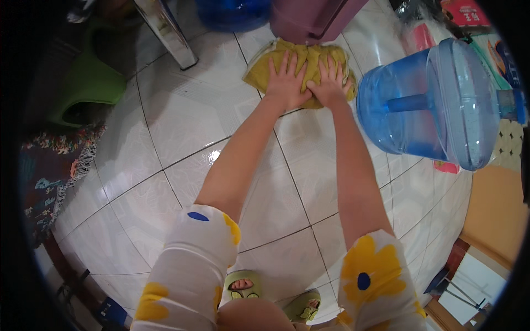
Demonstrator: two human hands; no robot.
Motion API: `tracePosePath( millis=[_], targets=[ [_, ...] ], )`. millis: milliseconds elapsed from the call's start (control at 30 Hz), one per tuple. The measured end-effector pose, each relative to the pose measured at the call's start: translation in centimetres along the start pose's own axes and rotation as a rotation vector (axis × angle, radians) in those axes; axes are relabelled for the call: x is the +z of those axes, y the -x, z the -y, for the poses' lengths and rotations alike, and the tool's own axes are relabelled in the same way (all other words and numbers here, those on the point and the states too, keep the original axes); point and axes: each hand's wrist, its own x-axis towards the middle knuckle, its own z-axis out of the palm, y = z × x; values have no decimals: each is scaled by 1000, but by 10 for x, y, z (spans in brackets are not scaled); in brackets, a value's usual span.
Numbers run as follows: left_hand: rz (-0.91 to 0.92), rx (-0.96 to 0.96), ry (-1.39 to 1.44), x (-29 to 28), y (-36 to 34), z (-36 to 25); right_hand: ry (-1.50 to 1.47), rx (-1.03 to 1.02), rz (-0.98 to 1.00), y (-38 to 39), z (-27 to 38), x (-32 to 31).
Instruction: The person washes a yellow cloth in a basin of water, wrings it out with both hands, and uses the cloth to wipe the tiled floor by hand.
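A crumpled mustard-yellow cloth (301, 52) lies on the white tiled floor (237, 182), close to the base of a purple bin-like container (309, 19). Both my arms reach forward and down to it. My left hand (287, 85) presses flat on the cloth's middle, its fingers spread and pointing away from me. Beside it, my right hand (330, 83) rests on the cloth's right part, fingers also spread. The two thumbs come close together. Whatever lies beneath the cloth is hidden.
A large clear-blue water bottle (403, 110) stands just right of the cloth. A metal leg (168, 36) and a green plastic stool (94, 88) are at the left, with a fringed patterned rug (61, 171) below. A blue container (234, 14) sits behind. My green slippers (243, 282) are near.
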Motion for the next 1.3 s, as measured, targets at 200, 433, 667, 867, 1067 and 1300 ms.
tracePosePath(
  millis=[200, 433, 667, 867, 1067, 1300],
  targets=[
    [59, 51, 20, 3, 39, -5, -33, 49, 32, 61, 9, 20],
    [-18, -45, 110, 3, 202, -27, 6, -191, -39, 199, 35, 62],
    [142, -379, -12, -4, 359, -62, -64, -299, 82, 325, 84, 75],
    [217, -562, -51, -14, 410, -59, -135, -192, 132, 369, 112, 88],
    [206, -581, -42, -14, 403, -44, -156, -193, 208, 351, 122, 78],
    [-46, -563, -98, -21, 320, 52, -178, -188, 120, 236, 175, 63]
  ],
)
